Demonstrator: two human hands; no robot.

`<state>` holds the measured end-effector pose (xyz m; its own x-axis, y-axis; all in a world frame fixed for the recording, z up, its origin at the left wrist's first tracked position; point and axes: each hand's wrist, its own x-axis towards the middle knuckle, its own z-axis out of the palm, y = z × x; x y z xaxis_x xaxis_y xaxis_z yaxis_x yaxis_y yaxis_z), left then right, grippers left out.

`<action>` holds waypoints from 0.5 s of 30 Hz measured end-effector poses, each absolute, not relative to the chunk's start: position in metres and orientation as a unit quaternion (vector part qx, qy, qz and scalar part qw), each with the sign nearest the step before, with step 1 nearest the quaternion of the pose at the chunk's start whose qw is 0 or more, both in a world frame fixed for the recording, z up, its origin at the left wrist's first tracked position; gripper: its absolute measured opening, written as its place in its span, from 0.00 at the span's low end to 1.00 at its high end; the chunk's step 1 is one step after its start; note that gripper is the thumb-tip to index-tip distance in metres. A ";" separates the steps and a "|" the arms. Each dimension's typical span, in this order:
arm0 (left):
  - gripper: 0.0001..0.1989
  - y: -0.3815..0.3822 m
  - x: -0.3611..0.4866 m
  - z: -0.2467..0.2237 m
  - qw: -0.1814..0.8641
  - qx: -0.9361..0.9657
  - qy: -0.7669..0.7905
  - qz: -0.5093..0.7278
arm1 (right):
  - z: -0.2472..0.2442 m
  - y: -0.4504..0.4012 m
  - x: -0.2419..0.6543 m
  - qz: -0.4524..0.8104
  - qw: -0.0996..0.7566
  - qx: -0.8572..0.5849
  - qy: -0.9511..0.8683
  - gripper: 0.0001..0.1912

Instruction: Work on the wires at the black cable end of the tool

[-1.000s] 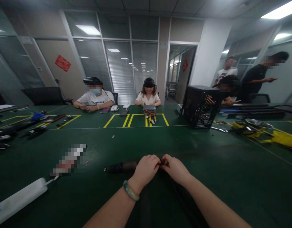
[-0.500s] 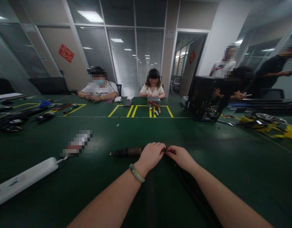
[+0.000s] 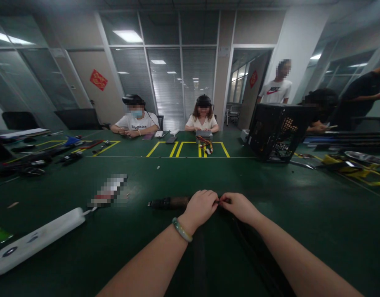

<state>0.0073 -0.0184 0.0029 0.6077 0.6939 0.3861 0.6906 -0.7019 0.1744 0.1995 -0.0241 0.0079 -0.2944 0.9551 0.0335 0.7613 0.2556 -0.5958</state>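
My left hand [image 3: 202, 208] and my right hand [image 3: 237, 207] meet at the fingertips, pinching a small dark cable end [image 3: 222, 201] low in the middle of the view. A black cable [image 3: 248, 243] runs from there toward me across the green mat [image 3: 301, 194]. Just left of my left hand lies a dark cylindrical tool [image 3: 169, 202], partly brown, with my hand covering its far end. A pale green bangle [image 3: 182, 229] circles my left wrist. The pinched item is too small to show in detail.
A white power strip [image 3: 38, 241] and a pixelated object [image 3: 108, 190] lie to my left. A black computer case [image 3: 279, 132] stands at the right. Two seated people face me across the table, one behind a power supply unit [image 3: 204, 137] with coloured wires; others stand at the right.
The whole scene has shifted lower and rightward in view as my head moved. My hands stay together on the cable end. The person in the white shirt at the back shows more fully.
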 end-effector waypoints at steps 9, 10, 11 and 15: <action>0.04 -0.020 0.009 0.001 -0.001 0.893 0.393 0.219 | 0.000 -0.025 0.204 0.252 0.227 -0.541 -0.770 0.08; 0.04 -0.020 0.009 0.000 -0.001 0.892 0.394 0.220 | -0.001 -0.027 0.204 0.256 0.235 -0.540 -0.767 0.08; 0.04 -0.019 0.009 0.000 -0.002 0.892 0.394 0.221 | -0.003 -0.028 0.203 0.257 0.242 -0.540 -0.764 0.09; 0.03 -0.014 0.010 0.000 -0.006 0.899 0.385 0.210 | -0.005 -0.028 0.203 0.262 0.251 -0.538 -0.761 0.09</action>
